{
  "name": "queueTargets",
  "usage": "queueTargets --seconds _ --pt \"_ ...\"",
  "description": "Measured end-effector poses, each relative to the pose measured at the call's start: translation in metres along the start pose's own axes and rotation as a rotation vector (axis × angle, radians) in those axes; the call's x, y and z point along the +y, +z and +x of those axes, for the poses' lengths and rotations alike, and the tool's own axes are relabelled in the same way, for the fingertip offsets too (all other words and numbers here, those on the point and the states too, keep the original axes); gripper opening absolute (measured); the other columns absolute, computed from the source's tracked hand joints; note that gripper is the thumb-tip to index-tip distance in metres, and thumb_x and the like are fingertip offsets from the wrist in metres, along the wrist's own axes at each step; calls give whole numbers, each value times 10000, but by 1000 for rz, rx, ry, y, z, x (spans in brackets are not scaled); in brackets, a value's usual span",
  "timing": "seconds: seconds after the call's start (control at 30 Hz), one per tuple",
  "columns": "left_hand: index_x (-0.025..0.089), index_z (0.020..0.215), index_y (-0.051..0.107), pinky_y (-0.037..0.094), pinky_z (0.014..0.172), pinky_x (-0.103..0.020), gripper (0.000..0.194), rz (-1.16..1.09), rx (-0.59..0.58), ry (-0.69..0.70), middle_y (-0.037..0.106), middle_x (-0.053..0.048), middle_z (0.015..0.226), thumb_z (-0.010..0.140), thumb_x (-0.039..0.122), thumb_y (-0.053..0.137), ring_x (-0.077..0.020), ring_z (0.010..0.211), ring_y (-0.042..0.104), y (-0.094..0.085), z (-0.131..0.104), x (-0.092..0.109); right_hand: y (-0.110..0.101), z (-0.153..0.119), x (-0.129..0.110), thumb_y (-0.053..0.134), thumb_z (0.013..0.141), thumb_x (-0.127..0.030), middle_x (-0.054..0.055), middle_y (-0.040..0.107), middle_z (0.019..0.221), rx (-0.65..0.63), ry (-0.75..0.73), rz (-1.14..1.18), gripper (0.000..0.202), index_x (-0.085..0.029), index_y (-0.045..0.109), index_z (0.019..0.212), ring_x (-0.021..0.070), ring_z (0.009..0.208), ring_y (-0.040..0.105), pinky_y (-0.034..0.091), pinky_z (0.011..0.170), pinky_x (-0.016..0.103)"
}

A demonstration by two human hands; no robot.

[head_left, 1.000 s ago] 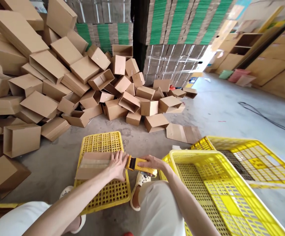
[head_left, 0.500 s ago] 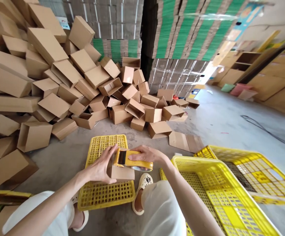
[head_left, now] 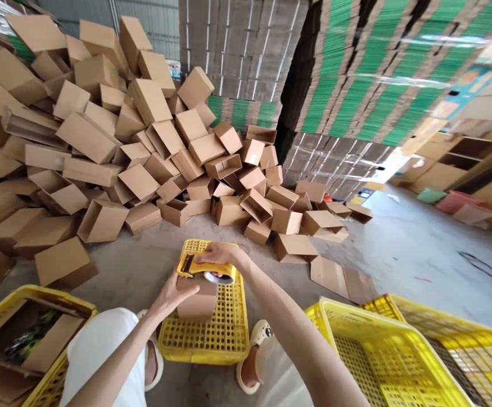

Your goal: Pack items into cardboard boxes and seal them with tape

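Observation:
A small cardboard box [head_left: 197,305] rests on an upturned yellow crate [head_left: 229,333] between the person's feet. My left hand [head_left: 173,294] holds the box by its left side, thumb over the top. My right hand [head_left: 220,254] is wrapped round a yellow tape dispenser [head_left: 199,268], whose head is at the box's upper far edge. The roll of tape [head_left: 219,278] hangs beneath the dispenser's right end.
Many cardboard boxes [head_left: 89,135] are heaped at the left and middle. A yellow crate [head_left: 89,308] with an open carton stands at lower left. Two yellow crates [head_left: 326,316] stand at right. Flattened cardboard [head_left: 343,277] lies on the floor, before tall wrapped stacks [head_left: 348,79].
The view has swung left. The dispenser has shifted towards the far left edge of the box, and the right hand reaches farther over it. More of the box's near side shows.

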State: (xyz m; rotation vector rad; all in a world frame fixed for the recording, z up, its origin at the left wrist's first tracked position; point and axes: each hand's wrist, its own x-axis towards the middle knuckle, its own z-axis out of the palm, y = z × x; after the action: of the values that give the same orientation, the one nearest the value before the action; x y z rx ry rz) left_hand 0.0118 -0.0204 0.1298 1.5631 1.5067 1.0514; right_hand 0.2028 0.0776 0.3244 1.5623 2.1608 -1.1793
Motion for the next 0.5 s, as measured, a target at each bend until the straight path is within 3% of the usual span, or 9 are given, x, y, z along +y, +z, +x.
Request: queueTargets --seconds 0.13,0.3,0.5 --pt "226 1592 486 377 1254 -551 918 -203 -2 -126 612 -159 1549 820 598 816 -411 1495 506 17 0 10 2 -7 17 712 901 -712 -7 735 685 55 -12 2 512 -207 768 959 160 614 680 488 539 213" --pt "269 1607 487 281 1303 -519 939 -339 -51 -149 580 -119 1599 787 528 864 -391 1565 410 11 2 26 7 -12 34 696 923 -711 4 735 676 68 -2 131 507 -206 728 948 162 582 687 481 515 204" --pt "280 1649 436 223 1327 -529 936 -331 -136 -77 552 -97 1632 829 510 826 -362 1598 363 11 11 34 3 -19 55 710 919 -715 -4 737 657 -18 -55 320 498 -220 683 882 162 548 696 505 500 201"
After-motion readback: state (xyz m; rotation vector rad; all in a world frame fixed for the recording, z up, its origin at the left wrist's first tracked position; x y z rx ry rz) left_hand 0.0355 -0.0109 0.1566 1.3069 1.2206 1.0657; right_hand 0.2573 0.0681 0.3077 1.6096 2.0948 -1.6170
